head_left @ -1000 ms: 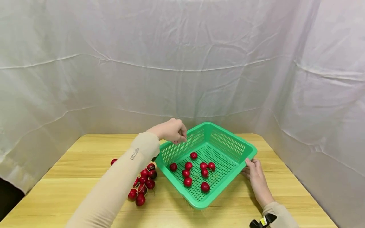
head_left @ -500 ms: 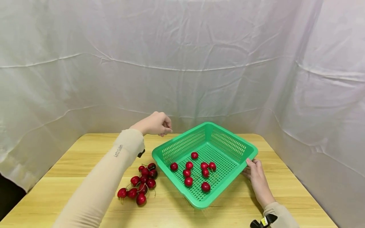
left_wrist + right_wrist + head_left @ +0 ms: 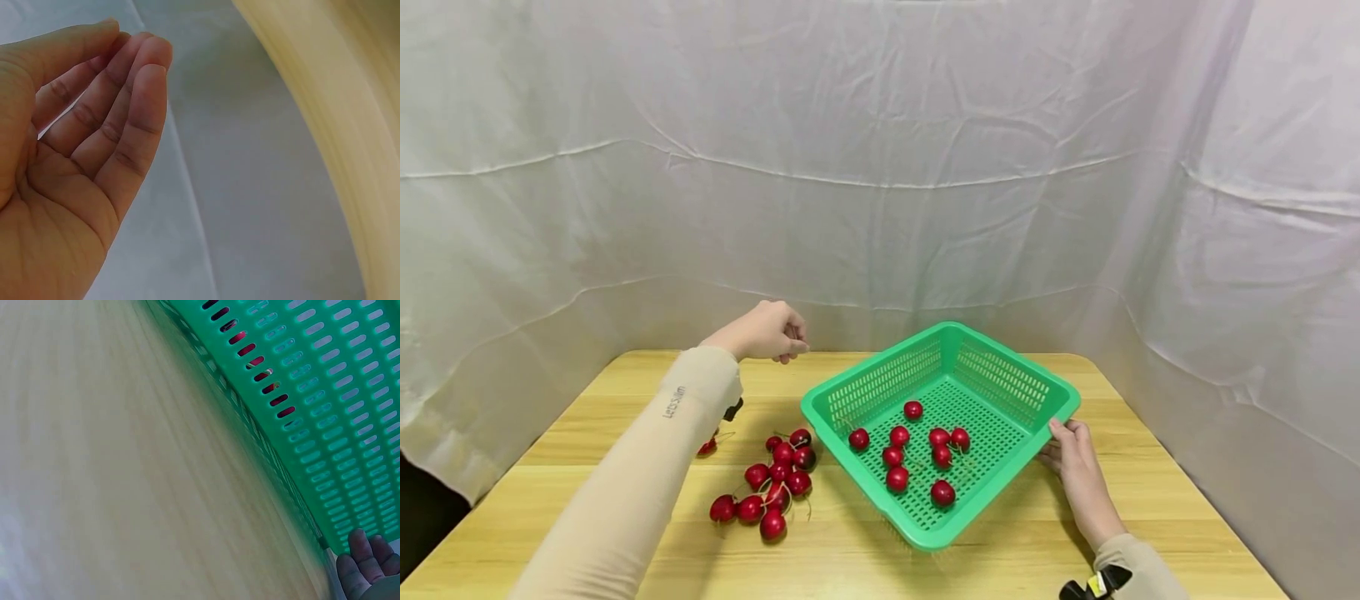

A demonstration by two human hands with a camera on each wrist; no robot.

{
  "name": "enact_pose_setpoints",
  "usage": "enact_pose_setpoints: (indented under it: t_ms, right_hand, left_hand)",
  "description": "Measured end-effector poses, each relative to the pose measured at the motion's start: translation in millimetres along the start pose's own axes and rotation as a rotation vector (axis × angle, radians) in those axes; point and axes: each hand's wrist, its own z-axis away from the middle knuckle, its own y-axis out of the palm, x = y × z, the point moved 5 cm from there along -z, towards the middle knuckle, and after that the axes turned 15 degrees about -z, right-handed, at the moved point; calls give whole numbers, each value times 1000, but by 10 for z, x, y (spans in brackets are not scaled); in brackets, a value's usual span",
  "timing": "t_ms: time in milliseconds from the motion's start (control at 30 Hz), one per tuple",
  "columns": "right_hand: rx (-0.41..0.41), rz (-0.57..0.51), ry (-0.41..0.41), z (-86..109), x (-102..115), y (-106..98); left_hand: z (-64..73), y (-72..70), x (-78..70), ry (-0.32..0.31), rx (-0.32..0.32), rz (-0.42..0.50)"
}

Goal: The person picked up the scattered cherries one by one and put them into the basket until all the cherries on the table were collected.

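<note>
My left hand is in the air over the back left of the table, left of the basket. In the left wrist view its fingers are loosely bent, the thumb close to the index fingertip, and nothing is between them. My right hand holds the right side of a green plastic basket, thumb on the rim and fingers outside below it. Several red cherries lie spread over the basket's floor. A heap of dark red cherries with stems lies on the wood left of the basket.
A separate cherry lies farther left, partly behind the left sleeve. The wooden table bears everything. Pale cloth hangs behind the table and along both sides.
My left hand has moved left from over the basket's rim to beyond it. The cherry heap, earlier partly behind that arm, now shows. My right hand and the basket have barely shifted.
</note>
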Motion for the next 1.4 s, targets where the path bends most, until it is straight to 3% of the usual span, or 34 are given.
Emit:
enact_pose_setpoints:
  t_ms: [400,733,967,1100,1400]
  right_hand:
    - [-3,-18,4,12,4,-24]
    - [-6,-9,5,26,6,-38]
    - [-7,-27,-2,35,15,-29]
    - [-8,-22,-8,33,12,-31]
    - [-17,-29,-5,39,9,-35]
  left_hand:
    - [177,283,367,-63,45,-18]
    - [276,566,625,-92,117,-122]
    - [351,720,717,-94,145,-191]
    - [386,791,758,-133,156,-186]
    - [396,855,753,-178,107,-234]
